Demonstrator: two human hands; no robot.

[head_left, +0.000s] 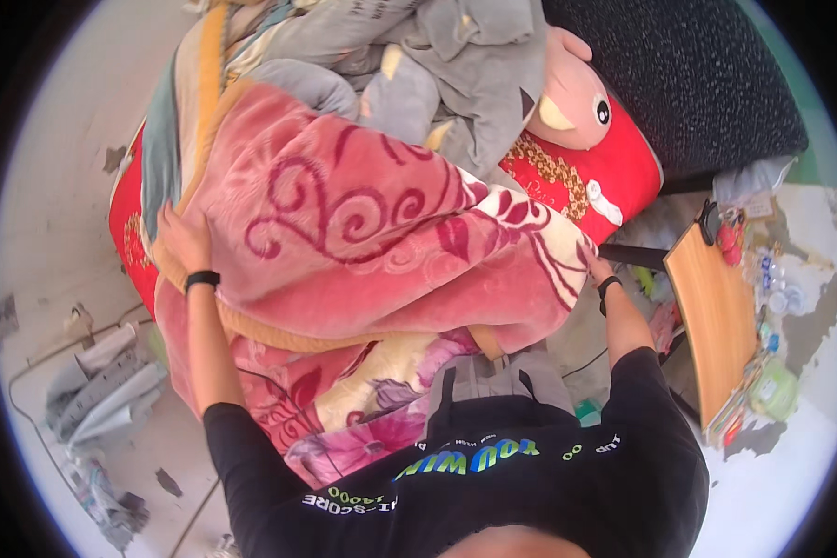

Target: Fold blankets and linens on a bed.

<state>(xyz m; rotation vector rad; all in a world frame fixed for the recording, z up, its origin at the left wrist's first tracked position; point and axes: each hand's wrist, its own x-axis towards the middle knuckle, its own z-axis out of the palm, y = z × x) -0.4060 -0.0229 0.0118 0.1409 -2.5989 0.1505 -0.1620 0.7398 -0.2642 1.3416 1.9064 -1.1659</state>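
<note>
A thick pink blanket (pixel 372 251) with dark red scrolls and an orange-brown border is spread in front of me, partly folded over. At its left border my left hand (pixel 185 240) is closed on the edge, a black band on the wrist. My right hand (pixel 600 266) grips the blanket's right end, beside a cream and red patterned part; its fingers are partly hidden by the cloth. Beneath the near border, a purple flowered part of bedding (pixel 372 409) hangs toward my body.
Grey bedding (pixel 474 84) lies bunched beyond the blanket, next to a pink plush toy (pixel 572 102) on a red patterned mattress (pixel 628 163). A dark speckled cushion (pixel 688 84) is at the far right. A wooden board table (pixel 716 325) stands right, with small items beside it.
</note>
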